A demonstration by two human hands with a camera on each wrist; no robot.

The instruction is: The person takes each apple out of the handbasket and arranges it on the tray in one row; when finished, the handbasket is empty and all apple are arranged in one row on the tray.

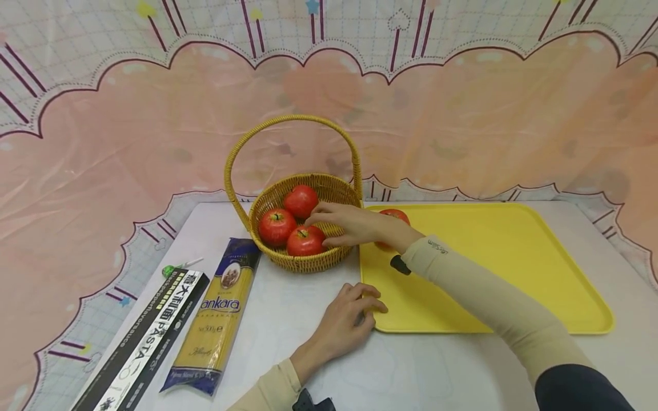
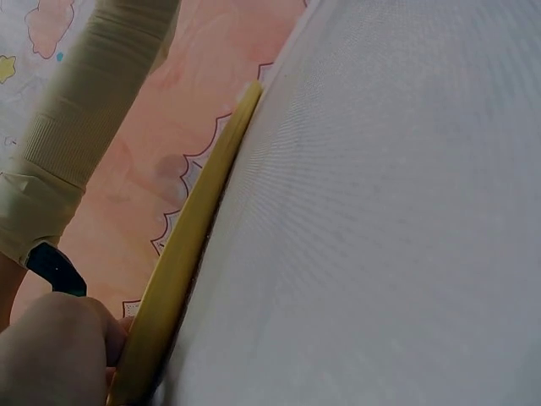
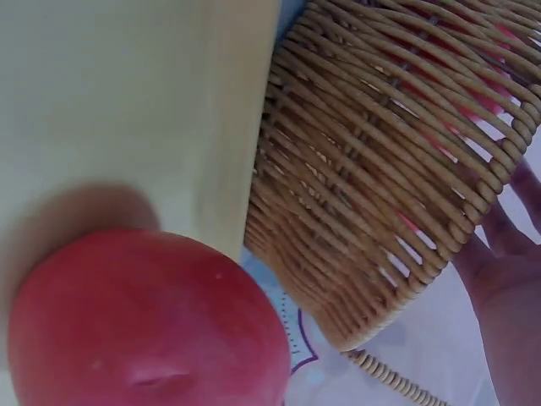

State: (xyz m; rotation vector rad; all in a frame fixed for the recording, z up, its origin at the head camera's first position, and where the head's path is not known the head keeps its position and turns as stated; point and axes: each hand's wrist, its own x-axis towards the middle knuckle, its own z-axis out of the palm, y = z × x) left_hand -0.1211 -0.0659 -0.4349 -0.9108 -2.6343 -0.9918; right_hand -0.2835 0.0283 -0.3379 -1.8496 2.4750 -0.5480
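My right hand (image 1: pixel 354 222) reaches over the rim of a woven wicker basket (image 1: pixel 313 264). Its thumb and fingers are spread around the near red apple (image 1: pixel 304 242); firm contact is hard to judge. Two more apples lie in the basket, a left apple (image 1: pixel 276 227) and a back apple (image 1: pixel 300 201). Another apple (image 3: pixel 152 321) sits on the yellow tray, partly hidden by the right arm in the head view. With thumb and curled fingers, my left hand (image 1: pixel 344 319) holds the near left corner of the yellow tray (image 1: pixel 488 274).
Left of the basket lie a pasta packet (image 1: pixel 213 319), a long black and white pasta box (image 1: pixel 149 342) and a green lollipop (image 1: pixel 168 270). The basket's tall handle (image 1: pixel 293 118) arches upward. A patterned cloth (image 1: pixel 154 142) hangs behind the white table.
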